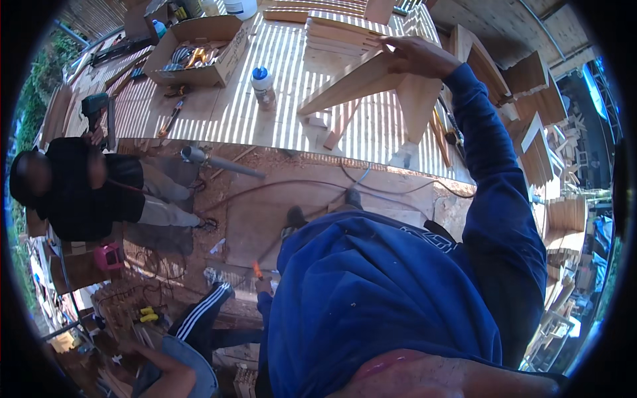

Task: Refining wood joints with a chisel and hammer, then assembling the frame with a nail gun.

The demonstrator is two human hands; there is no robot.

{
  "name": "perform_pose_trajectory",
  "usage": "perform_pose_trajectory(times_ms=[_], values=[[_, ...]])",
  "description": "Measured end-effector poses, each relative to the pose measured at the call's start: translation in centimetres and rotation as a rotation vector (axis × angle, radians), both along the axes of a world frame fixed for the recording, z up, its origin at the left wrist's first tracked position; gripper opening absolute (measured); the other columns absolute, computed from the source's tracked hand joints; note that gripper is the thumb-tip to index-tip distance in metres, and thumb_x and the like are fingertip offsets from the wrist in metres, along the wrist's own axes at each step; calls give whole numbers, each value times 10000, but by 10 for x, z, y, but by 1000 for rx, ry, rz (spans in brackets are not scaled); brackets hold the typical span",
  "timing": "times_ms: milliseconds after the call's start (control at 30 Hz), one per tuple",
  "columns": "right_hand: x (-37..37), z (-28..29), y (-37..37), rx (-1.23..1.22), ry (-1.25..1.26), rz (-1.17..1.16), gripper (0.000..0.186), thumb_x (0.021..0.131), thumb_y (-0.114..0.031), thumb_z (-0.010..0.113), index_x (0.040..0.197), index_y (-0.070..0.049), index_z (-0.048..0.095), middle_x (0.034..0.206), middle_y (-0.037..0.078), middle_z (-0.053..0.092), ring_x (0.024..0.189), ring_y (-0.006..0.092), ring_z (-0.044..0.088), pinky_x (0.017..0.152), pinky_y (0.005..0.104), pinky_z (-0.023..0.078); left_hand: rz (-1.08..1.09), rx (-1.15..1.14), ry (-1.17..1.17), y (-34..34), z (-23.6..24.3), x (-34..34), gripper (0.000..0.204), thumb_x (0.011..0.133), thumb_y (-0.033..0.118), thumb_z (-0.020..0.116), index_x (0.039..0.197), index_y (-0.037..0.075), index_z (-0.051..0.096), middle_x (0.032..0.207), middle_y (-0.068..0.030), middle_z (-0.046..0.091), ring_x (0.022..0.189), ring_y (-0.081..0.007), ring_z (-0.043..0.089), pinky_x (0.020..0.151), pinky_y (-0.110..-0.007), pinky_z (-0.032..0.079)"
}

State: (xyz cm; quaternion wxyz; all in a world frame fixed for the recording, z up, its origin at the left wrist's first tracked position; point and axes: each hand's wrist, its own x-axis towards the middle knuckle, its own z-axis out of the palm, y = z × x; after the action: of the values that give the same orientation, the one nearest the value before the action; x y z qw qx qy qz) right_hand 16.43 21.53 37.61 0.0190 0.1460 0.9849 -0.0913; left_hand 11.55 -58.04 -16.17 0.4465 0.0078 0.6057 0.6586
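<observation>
My right hand (419,58) reaches out over the workbench, fingers wrapped round the top of an angled wooden frame (350,81). The frame stands on the bench with its boards spread like legs; a wide board (419,106) slopes down below my hand. Beside its foot lies a short wooden strip (342,125). My left hand (263,285) hangs low at my side, closed on an orange object (257,269) whose kind I cannot make out. Left of the frame stands a white glue bottle (263,86) with a blue cap.
An open cardboard box (194,53) and orange-handled pliers (172,118) lie on the bench (219,109). Stacked boards (534,142) stand at right. A co-worker in black (73,189) holds a nail gun (99,109); another person (176,365) is lower left. Hoses (279,184) cross the floor.
</observation>
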Motion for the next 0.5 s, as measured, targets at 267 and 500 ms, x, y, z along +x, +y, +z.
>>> perform_pose_trajectory(times_ms=[267,500], values=[[38,29,-23,104,567,98,671,849,-222,784,1437,-101,484,1427,130,537,1314,304,505,1092,417,403,-107,-869,201,139,68,-29,279,781,241,721,842,-7,609,673,-138,612,495,-235,600,481,-403,489],[112,3,-119,-335,823,-182,354,896,-85,703,1230,0,623,1203,141,652,1173,220,592,1024,352,436,-240,-892,87,143,23,-30,286,793,245,702,803,-21,597,668,-143,609,578,-288,656,538,-436,507]])
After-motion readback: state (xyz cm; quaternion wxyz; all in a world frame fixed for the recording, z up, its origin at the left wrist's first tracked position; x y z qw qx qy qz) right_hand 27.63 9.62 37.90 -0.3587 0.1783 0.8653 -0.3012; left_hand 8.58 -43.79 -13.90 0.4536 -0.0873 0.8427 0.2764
